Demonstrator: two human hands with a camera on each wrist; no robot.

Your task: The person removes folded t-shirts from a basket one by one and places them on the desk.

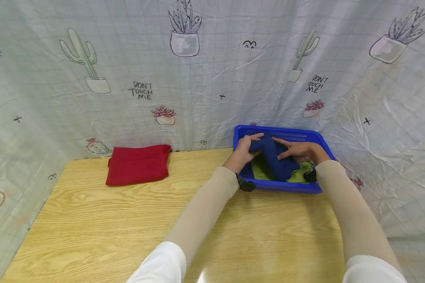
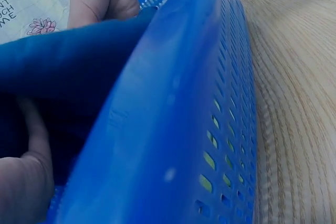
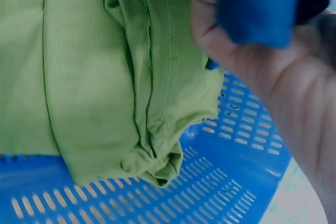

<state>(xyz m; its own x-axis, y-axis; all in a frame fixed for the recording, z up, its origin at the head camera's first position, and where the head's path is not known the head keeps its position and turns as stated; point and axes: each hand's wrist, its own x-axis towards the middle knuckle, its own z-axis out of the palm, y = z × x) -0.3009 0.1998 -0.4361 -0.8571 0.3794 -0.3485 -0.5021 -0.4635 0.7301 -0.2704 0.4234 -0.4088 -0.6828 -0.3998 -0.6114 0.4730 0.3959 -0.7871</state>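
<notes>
Blue cloth (image 1: 274, 157) — between both hands, in basket (image 1: 279, 131).

Three garments (image 1: 138, 169), one basket (image 1: 241, 135), two hands (image 1: 246, 149)

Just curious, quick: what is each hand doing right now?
Left hand: grips the dark blue cloth in the blue basket.
Right hand: holds the same cloth.

A folded red cloth (image 1: 138, 169) lies on the wooden table (image 1: 127, 228) at about ten o'clock, near the back edge. Behind it hangs a cactus-printed curtain (image 1: 212, 70) reading "DON'T TOUCH ME".
</notes>
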